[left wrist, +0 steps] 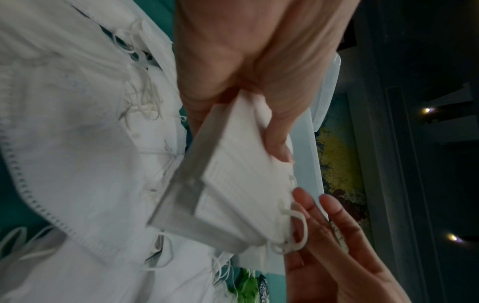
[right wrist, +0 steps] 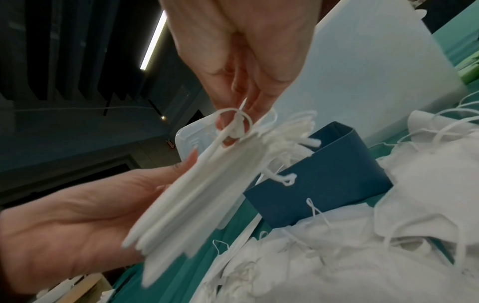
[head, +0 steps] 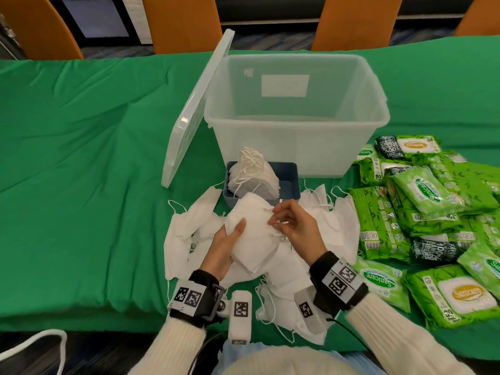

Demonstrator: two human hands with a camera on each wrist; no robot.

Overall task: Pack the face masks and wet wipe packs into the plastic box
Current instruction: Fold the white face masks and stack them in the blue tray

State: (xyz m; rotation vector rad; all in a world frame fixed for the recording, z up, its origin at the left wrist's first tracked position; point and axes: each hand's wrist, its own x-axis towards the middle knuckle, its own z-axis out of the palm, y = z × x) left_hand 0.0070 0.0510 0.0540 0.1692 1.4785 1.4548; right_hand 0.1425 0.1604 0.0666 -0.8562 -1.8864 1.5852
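Observation:
My left hand [head: 230,239] grips a stack of folded white face masks [head: 254,236] from the left, thumb on top, just above the loose mask pile [head: 189,228]. At the stack's right edge my right hand [head: 292,226] pinches its ear loops [head: 276,231]. In the left wrist view the left hand [left wrist: 259,82] clamps the stack [left wrist: 233,184]. The right wrist view shows the right hand [right wrist: 246,61] with a loop [right wrist: 233,125] round its fingertips. The clear plastic box [head: 297,147] stands open behind. Green wet wipe packs [head: 422,207] lie heaped at the right.
The box lid [head: 194,109] leans against the box's left side. A small blue tray [head: 290,180] holding more masks [head: 251,174] sits in front of the box. Green cloth [head: 81,158] covers the table; orange chairs [head: 184,23] stand behind it.

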